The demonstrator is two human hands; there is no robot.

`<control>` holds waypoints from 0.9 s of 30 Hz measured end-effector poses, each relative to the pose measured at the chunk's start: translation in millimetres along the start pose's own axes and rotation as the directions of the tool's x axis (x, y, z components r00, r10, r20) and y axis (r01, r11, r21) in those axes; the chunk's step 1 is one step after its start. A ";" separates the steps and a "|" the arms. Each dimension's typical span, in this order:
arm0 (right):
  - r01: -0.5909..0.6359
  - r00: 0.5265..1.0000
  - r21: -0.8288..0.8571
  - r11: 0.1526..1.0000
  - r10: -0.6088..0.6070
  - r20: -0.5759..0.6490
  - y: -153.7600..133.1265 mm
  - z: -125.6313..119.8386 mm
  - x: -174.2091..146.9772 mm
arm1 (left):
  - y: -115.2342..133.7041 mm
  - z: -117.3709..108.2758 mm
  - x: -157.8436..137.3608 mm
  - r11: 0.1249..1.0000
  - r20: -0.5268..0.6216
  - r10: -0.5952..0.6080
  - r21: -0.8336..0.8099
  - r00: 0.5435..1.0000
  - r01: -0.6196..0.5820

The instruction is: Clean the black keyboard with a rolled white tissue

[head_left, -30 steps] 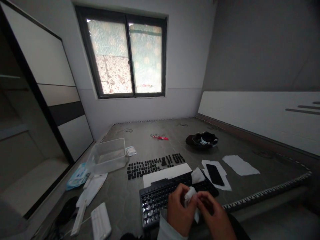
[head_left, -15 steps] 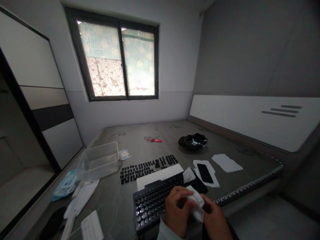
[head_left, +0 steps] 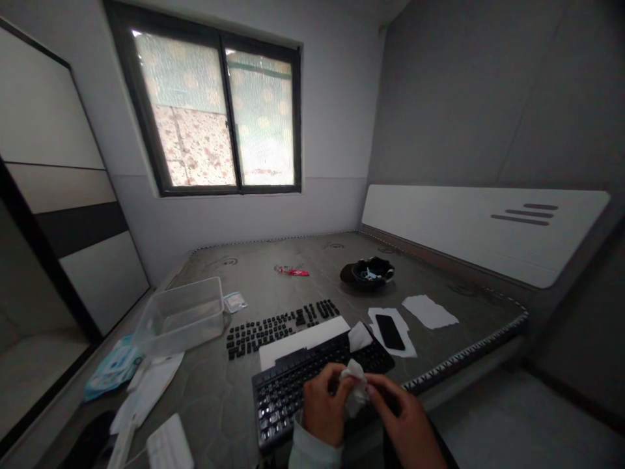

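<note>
Just over the near edge of a black keyboard (head_left: 280,397), a crumpled white tissue (head_left: 355,400) is pinched between both of my hands. My left hand (head_left: 323,407) grips its left side, fingers bent round it. From the right, my right hand (head_left: 403,417) has its thumb and forefinger closed on the same tissue. The keyboard's keys are off, showing glossy sockets. A second wad of tissue (head_left: 360,337) rests on the keyboard's far right part. Behind it lie a white strip (head_left: 303,343) and rows of loose black keycaps (head_left: 273,331).
Right of the keyboard, a black phone (head_left: 389,332) lies on white paper, near another paper sheet (head_left: 430,312). A dark cap (head_left: 368,273) sits farther back. On the left are a clear plastic bin (head_left: 183,316), a blue packet (head_left: 111,368) and a white box-like object (head_left: 170,443).
The tissue has been bunched up smaller between my fingers, and both hands have shifted left in view. The whole scene has slid slightly left as my head turned.
</note>
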State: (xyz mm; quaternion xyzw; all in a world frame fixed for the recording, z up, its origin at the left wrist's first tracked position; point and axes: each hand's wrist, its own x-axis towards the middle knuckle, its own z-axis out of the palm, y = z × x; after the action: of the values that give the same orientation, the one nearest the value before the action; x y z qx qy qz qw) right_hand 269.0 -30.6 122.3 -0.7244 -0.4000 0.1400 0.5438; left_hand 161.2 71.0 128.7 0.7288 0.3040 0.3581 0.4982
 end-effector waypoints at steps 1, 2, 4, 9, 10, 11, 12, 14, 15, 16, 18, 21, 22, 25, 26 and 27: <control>0.003 1.000 -0.003 1.000 -0.003 0.002 0.4 0.3 -0.3 | 0.5 -1.3 0.1 1.000 0.009 -0.001 -0.019 1.000 0.001; 0.007 1.000 -0.004 1.000 -0.007 0.004 0.8 0.6 -0.4 | 1.1 -2.9 0.0 0.999 0.018 0.002 -0.042 1.000 -0.001; 0.014 1.000 -0.009 1.000 -0.014 -0.022 1.6 2.0 -0.4 | 2.6 -6.6 -0.7 0.997 0.035 0.012 -0.077 0.999 -0.010; 0.042 0.986 -0.006 0.999 -0.042 -0.162 4.3 12.2 -2.6 | 7.7 -12.6 -4.1 0.997 0.059 0.010 -0.073 0.998 -0.006; 0.056 0.987 0.022 0.998 -0.052 -0.150 4.5 14.8 -3.6 | 8.8 -12.9 -4.6 0.996 0.069 0.003 -0.086 0.998 0.003; 0.069 0.991 0.056 0.996 -0.062 -0.120 4.5 17.3 -4.6 | 9.6 -13.1 -5.0 0.994 0.080 -0.006 -0.107 0.997 0.015; 0.076 0.995 0.091 0.993 -0.069 -0.075 4.3 19.7 -5.6 | 10.3 -13.2 -5.1 0.990 0.092 -0.014 -0.136 0.996 0.027; 0.063 0.998 0.143 0.988 -0.065 0.013 3.7 23.4 -7.4 | 10.6 -13.3 -5.2 0.978 0.108 -0.022 -0.205 0.994 0.044; 0.049 0.997 0.158 0.986 -0.056 0.043 3.5 24.7 -7.9 | 10.1 -13.4 -5.2 0.971 0.109 -0.018 -0.234 0.994 0.043; 0.037 0.997 0.168 0.985 -0.048 0.061 3.5 25.5 -8.2 | 9.3 -13.5 -5.1 0.966 0.107 -0.004 -0.256 0.994 0.031; 0.029 0.996 0.175 0.984 -0.042 0.073 3.7 26.1 -8.1 | 6.5 -13.4 -4.6 0.964 0.098 0.034 -0.267 0.995 -0.006; 0.030 0.997 0.145 0.989 -0.039 0.064 4.0 25.1 -7.2 | 0.8 -13.0 -3.0 0.971 0.085 0.036 -0.239 0.996 -0.015; 0.027 0.998 0.133 0.991 -0.035 0.060 3.7 24.5 -7.0 | -1.0 -12.7 -2.2 0.971 0.087 0.018 -0.240 0.996 0.004; 0.027 0.999 0.124 0.992 -0.032 0.042 1.5 23.3 -7.3 | -5.0 -11.5 -0.1 0.963 0.098 -0.041 -0.262 0.994 0.066; 0.030 0.999 0.125 0.992 -0.034 0.031 0.2 23.0 -7.7 | -5.9 -10.9 0.4 0.960 0.093 -0.061 -0.266 0.994 0.084; 0.033 0.999 0.123 0.992 -0.035 0.013 -1.5 22.9 -8.1 | -6.5 -10.3 0.7 0.958 0.079 -0.078 -0.270 0.994 0.097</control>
State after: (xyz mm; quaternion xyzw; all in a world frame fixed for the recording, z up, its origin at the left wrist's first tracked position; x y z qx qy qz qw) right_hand 248.5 -20.9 113.3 -0.6816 -0.4070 0.1605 0.5865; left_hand 152.5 78.8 125.3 0.6506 0.2667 0.3494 0.6192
